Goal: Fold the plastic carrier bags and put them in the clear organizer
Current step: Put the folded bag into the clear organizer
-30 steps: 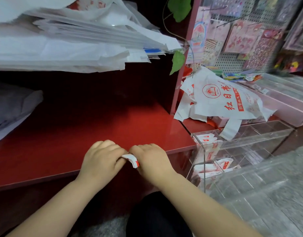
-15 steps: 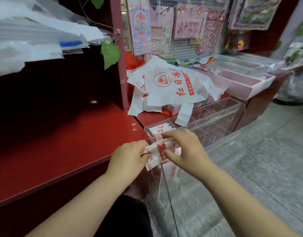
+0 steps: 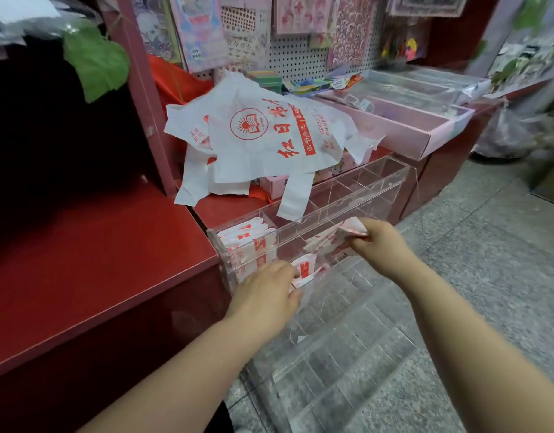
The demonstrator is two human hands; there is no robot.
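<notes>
**One folded bag in each hand at the organizer's near wall**

The left hand (image 3: pixel 266 295) grips a small folded packet (image 3: pixel 304 270) in its fingers, just in front of the near wall of the clear organizer (image 3: pixel 375 185) and a little below its rim. The packet sticks out of the fingers up and to the right, its long axis tilted close to upright.

The right hand (image 3: pixel 380 245) pinches a longer folded bag (image 3: pixel 347 228) by its upper right end, level with the rim. From the fingers this bag slopes down and to the left, toward a front compartment. The clear wall makes it hard to tell whether the low end is already inside.

The leftmost compartment, next to the red tabletop (image 3: pixel 97 260), holds a stack of folded bags (image 3: pixel 244 242) on edge. Behind the organizer lies a heap of unfolded carrier bags (image 3: pixel 263 142), with one handle hanging over the back rim.

The right hand looks nearer to an open compartment, so its bag probably only needs lowering. The left packet has the near wall between it and any compartment, so it likely has to rise above the rim and then go forward.
</notes>
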